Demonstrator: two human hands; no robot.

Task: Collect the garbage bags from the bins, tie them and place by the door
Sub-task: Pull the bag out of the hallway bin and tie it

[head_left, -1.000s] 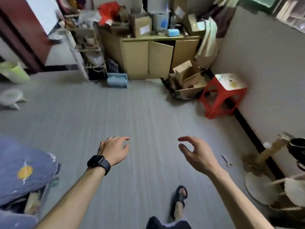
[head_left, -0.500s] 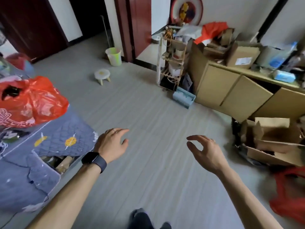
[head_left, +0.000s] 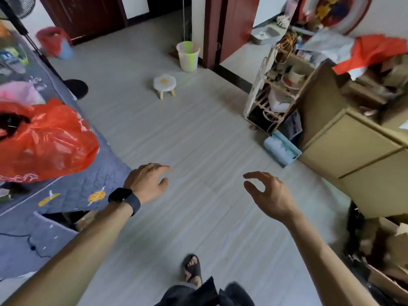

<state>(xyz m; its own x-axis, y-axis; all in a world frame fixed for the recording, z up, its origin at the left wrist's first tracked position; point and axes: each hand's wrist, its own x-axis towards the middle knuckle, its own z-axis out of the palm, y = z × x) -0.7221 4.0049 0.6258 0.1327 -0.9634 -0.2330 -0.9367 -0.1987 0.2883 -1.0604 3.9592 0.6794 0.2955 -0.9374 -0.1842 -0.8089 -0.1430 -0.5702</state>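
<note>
My left hand (head_left: 146, 181), with a dark watch on its wrist, and my right hand (head_left: 268, 193) hover over the grey floor with relaxed fingers, holding nothing. A pale green bin (head_left: 188, 56) stands by the dark red door frame (head_left: 213, 32) at the far side. Another bin (head_left: 55, 43), blue and lined with a red bag, stands by the far left door. A red plastic bag (head_left: 44, 142) lies on the blue quilted bed at the left.
A small white stool (head_left: 165, 84) stands on the floor in front of the green bin. At the right are a bamboo shelf (head_left: 273, 89), a blue box (head_left: 281, 150), a tan cabinet (head_left: 353, 146) and cardboard boxes (head_left: 388, 246). A fan base (head_left: 76, 89) sits by the bed.
The view has swung left from the cabinet and red stool toward the doors, the bed and the bins. Both hands stay out in front, holding nothing.
</note>
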